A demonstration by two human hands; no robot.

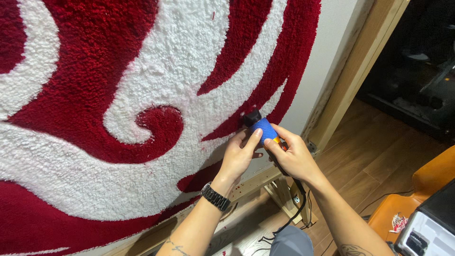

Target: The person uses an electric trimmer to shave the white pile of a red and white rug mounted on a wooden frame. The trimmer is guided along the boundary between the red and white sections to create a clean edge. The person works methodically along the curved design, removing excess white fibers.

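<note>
Right grip: the right hand was closed around the rear of a blue-wrapped tool, fingers curled over its orange part.
Left grip: the left hand steadied the same tool, thumb pressed on the blue wrap, fingers folded beneath it.
Tool: its black head touched the rug where a red band met white pile.
Cord: a black cord hung from under the right hand toward the floor.
Wrist: a dark watch sat on the left wrist.
Surface: the tufted rug stood upright, red swirls on white, stretched on a wooden frame, with bare grey cloth at its right edge.
Room: a wood-plank floor lay below; an orange seat and a grey case stood at lower right.
</note>
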